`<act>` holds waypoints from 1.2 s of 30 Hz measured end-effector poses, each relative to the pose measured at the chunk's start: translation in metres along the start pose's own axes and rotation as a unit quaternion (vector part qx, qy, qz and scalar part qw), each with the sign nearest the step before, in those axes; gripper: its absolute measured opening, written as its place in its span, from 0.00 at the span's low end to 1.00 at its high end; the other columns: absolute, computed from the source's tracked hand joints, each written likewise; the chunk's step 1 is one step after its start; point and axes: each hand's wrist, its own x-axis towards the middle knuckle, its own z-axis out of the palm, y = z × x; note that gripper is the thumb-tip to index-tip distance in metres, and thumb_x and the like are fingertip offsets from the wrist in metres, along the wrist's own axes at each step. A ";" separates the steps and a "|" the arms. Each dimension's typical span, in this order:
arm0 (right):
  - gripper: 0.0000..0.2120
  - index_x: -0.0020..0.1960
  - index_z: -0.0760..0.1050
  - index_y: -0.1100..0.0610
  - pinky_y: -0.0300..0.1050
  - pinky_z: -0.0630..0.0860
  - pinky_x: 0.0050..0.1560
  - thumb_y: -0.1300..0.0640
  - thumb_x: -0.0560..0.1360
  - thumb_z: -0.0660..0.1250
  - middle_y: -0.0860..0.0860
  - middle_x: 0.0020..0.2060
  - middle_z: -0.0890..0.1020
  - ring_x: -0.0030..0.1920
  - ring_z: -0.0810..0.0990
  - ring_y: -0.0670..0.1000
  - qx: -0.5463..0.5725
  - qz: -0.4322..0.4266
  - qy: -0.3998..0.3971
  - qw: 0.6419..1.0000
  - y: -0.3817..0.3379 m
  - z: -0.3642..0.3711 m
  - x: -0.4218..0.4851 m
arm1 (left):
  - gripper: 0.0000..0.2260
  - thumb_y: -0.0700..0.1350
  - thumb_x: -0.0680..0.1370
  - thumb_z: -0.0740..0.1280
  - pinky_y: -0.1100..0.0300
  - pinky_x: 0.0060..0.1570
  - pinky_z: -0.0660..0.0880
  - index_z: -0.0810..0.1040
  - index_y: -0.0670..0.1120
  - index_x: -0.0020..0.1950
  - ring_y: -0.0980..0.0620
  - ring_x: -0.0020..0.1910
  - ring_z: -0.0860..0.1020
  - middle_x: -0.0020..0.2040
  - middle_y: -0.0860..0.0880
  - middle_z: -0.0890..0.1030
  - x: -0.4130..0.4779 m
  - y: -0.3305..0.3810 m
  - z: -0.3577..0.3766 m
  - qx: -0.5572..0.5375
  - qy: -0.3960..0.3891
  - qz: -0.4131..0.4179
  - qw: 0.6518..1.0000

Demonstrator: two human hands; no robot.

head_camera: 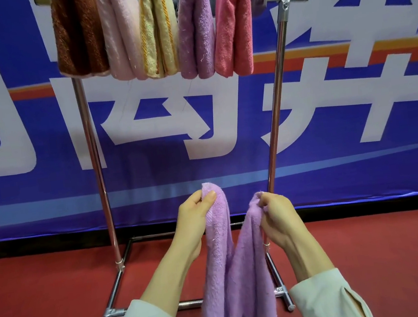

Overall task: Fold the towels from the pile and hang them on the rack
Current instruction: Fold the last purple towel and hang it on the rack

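Pinching the lilac towel, left hand and right hand each grip an edge. Best match the corners squarely before folding for the rack.

We've one head-worn wide view, looking forward and down, rack close ahead, banner far behind it.

It looks like a staged indoor hall: behind the rack hangs a big blue banner, under it a red floor.
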 end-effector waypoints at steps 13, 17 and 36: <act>0.09 0.49 0.78 0.64 0.35 0.76 0.38 0.71 0.76 0.60 0.55 0.35 0.80 0.34 0.79 0.47 -0.063 -0.069 -0.137 0.986 -0.003 0.007 -0.023 | 0.07 0.48 0.78 0.67 0.52 0.50 0.75 0.83 0.47 0.48 0.53 0.42 0.77 0.45 0.46 0.84 -0.001 -0.011 0.001 0.205 0.007 0.072 0.976; 0.15 0.55 0.78 0.62 0.42 0.79 0.55 0.73 0.75 0.60 0.56 0.45 0.85 0.50 0.84 0.51 -0.090 -0.080 -0.197 0.973 -0.004 0.004 -0.025 | 0.06 0.48 0.77 0.67 0.51 0.51 0.76 0.84 0.49 0.46 0.52 0.44 0.80 0.43 0.49 0.85 -0.001 -0.007 -0.003 0.168 0.042 0.078 0.982; 0.04 0.43 0.80 0.59 0.47 0.76 0.48 0.58 0.73 0.72 0.58 0.41 0.83 0.42 0.79 0.49 -0.236 -0.185 -0.144 0.943 0.008 0.002 -0.016 | 0.08 0.50 0.78 0.66 0.56 0.58 0.75 0.85 0.52 0.48 0.59 0.50 0.81 0.45 0.57 0.85 -0.006 0.000 0.005 0.196 -0.009 0.074 0.978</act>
